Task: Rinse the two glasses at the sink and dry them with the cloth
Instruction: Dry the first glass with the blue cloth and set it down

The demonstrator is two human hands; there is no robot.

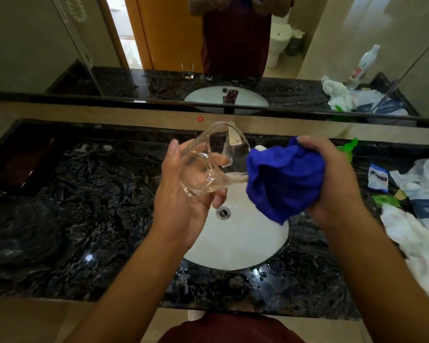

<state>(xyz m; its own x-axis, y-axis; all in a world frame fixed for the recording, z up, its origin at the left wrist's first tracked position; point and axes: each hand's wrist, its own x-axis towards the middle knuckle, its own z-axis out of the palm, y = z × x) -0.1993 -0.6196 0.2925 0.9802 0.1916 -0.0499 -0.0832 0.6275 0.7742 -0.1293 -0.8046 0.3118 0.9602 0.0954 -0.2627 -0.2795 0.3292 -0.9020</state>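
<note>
The left hand (183,194) is gripping a clear glass (208,167) by its base, tilting it over the white sink (238,243) with the mouth facing the blue cloth (282,179), likely so drips are falling in the basin. The right hand (337,174) is clutching the bunched cloth just beside the rim, apparently not yet inside.

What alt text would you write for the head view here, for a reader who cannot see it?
Over a white sink set in a dark marble counter, the left hand holds a clear glass tilted on its side while the right hand grips a bunched blue cloth beside the glass's mouth. White bags and packets clutter the counter's right end.
</note>
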